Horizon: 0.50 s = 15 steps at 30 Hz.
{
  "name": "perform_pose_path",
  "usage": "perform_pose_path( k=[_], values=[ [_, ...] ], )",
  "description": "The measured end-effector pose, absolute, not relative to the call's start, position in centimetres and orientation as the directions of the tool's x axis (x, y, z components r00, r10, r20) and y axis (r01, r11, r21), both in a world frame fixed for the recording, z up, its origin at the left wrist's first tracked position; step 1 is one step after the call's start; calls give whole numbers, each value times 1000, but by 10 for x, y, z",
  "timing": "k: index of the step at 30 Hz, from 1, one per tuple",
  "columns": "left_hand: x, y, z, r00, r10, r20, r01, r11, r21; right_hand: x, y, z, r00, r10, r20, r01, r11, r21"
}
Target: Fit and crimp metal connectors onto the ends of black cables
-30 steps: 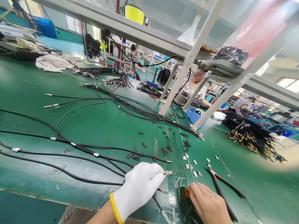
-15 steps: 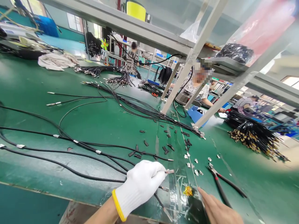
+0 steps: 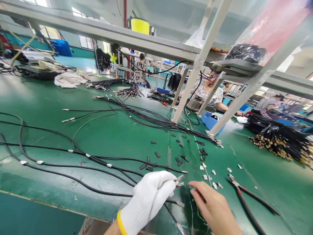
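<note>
My left hand [image 3: 151,195], in a white knitted glove with a yellow cuff, is closed round black cable [image 3: 117,194]. Two stripped, metal-tipped ends [image 3: 180,178] stick out past its thumb and forefinger. Below the glove, further cable ends [image 3: 180,204] with metal tips lie on the table. Bare and close to those held tips is my right hand [image 3: 210,202]; its thumb and forefinger are slightly apart, with nothing visible between them. Red-and-black-handled cutting pliers [image 3: 244,195] lie to its right, jaws pointing away from me.
Small black plastic pieces [image 3: 179,160] and silvery scraps [image 3: 210,178] are scattered on the green table [image 3: 137,140]. A cable bundle [image 3: 156,117] lies beyond. Shelf posts [image 3: 188,81] rise at the back. Gold-tipped cables [image 3: 276,140] are heaped at right. A co-worker [image 3: 207,93] sits opposite.
My right hand has moved left and away from me, up to the cable tips. Two tips now show from the glove instead of one. The yellow scrap near my right hand is out of sight.
</note>
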State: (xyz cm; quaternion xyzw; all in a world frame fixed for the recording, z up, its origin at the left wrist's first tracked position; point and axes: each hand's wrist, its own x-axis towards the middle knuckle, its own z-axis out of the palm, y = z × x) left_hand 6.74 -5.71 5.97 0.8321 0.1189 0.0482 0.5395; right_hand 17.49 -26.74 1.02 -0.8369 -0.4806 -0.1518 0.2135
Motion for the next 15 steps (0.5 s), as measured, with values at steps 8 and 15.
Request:
perform_pose_path(
  k=[8,15],
  values=[
    [58,-66,26,949,273,158,1,-505,863,189,-266,-2,657,676,334,749,-536,-389],
    [56,-69,5,843,53,535,-353,-695,626,213,-245,9,813,560,162,544,-628,-556]
  ],
)
